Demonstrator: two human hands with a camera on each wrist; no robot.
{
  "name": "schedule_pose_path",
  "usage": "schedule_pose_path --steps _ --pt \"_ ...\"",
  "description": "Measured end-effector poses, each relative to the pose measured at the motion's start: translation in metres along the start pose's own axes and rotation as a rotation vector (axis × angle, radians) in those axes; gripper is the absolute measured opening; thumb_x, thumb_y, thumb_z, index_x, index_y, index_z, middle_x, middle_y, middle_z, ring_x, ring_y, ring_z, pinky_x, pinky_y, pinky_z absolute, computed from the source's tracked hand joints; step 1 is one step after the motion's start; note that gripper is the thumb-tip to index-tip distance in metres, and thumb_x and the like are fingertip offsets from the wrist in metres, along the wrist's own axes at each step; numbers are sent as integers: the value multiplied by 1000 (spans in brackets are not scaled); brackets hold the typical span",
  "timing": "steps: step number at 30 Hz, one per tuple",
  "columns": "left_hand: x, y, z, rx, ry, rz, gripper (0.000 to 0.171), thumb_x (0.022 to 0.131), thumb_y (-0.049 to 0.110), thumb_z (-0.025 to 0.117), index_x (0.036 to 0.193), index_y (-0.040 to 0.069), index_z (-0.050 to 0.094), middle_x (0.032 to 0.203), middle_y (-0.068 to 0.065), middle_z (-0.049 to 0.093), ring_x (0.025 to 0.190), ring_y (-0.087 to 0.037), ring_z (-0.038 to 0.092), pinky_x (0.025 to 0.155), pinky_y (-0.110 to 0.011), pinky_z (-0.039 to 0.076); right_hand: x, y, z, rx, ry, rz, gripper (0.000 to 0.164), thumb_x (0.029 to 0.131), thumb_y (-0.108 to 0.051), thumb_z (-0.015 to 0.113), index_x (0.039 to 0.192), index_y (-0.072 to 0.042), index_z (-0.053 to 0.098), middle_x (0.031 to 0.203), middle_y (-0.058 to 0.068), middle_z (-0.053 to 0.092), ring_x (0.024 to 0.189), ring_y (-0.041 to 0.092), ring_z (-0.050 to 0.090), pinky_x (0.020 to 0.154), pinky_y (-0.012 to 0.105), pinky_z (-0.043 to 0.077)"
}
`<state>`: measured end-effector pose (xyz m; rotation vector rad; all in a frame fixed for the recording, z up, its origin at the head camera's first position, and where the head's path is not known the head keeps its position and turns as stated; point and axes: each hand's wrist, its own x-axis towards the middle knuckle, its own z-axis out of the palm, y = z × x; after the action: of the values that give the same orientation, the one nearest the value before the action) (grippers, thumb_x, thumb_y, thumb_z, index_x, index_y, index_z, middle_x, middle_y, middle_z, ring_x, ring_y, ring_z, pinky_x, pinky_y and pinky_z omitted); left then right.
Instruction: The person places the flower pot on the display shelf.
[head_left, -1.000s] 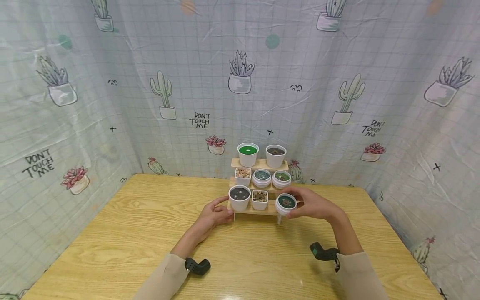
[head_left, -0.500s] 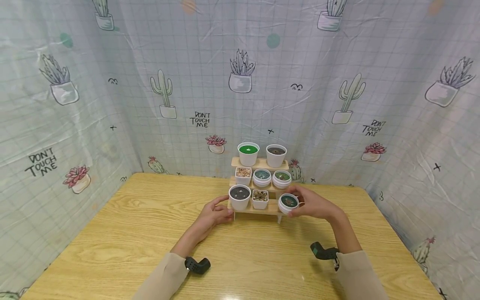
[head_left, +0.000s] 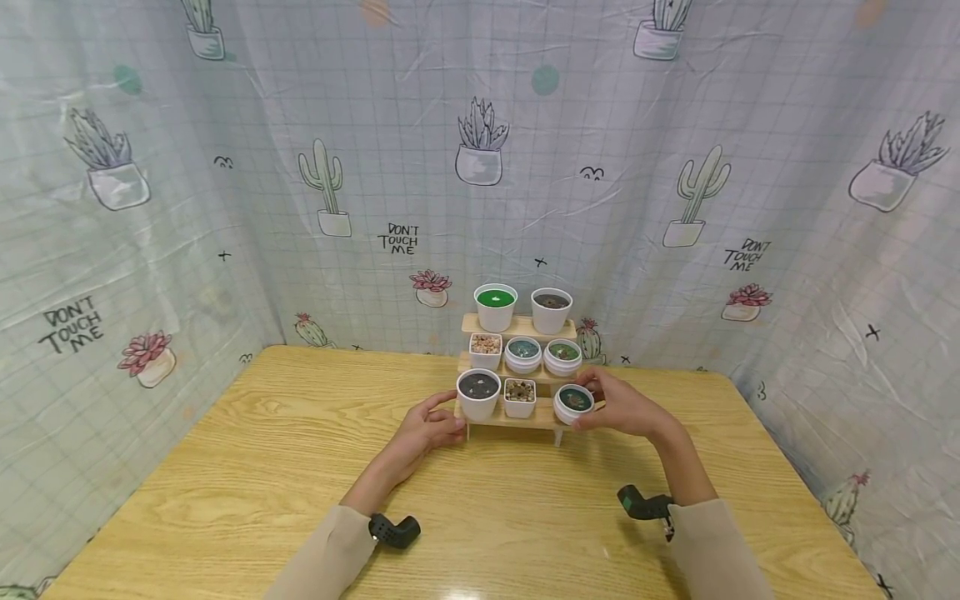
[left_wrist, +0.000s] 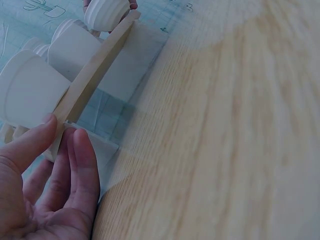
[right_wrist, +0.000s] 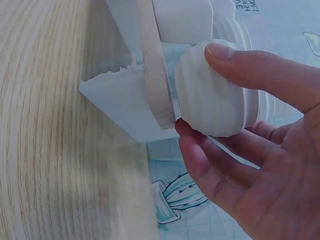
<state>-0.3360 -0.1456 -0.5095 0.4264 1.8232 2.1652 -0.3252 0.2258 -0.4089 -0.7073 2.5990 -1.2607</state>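
Observation:
A three-tiered stepped stand with pale wooden boards (head_left: 521, 423) and white legs holds several small white pots. My left hand (head_left: 423, 435) grips the left end of its lowest board (left_wrist: 90, 80), thumb on top and fingers curled underneath. Between the thumb and fingers of my right hand (head_left: 633, 408) is a round ribbed white pot (right_wrist: 215, 95) with a dark green fill, at the right end of that board. In the right wrist view a narrow gap shows between this pot and the board. Beside it on the board stand a square pebble-filled pot (head_left: 520, 408) and a tall grey-filled pot (head_left: 478, 408).
On the middle step are a square pot (head_left: 486, 358) and two round ones, blue-filled (head_left: 523, 364) and green-filled (head_left: 562, 364). Tall pots with green (head_left: 495, 317) and grey (head_left: 551, 318) fill top the stand. A cactus-print curtain (head_left: 375, 150) hangs behind the wooden table (head_left: 300, 433).
The round pot in my right hand has shifted slightly right, then a little back to the left, and its tilt has changed. My left hand has stayed at the board's end.

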Motion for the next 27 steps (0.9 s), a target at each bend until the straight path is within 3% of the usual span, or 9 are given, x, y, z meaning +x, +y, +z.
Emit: schedule_pose_path --steps 7,14,27 --pt "0 0 0 -2 -1 -1 71 98 3 68 159 3 31 98 -3 73 92 -15 73 88 -30 63 1 0 1 -6 13 10 63 82 -14 85 127 4 45 118 19 70 104 23 64 92 37 53" --pt "1 0 -1 5 -4 -5 71 98 4 68 159 5 31 99 -3 73 93 -16 73 88 -30 63 2 0 3 -49 49 28 64 80 -16 86 127 4 47 120 19 60 114 30 58 96 40 52" --pt "1 0 0 3 2 -6 70 98 2 67 159 4 32 98 -2 73 92 -16 73 88 -30 64 4 -2 10 -38 76 42 66 80 -19 86 126 5 45 118 19 57 109 28 55 89 30 48"
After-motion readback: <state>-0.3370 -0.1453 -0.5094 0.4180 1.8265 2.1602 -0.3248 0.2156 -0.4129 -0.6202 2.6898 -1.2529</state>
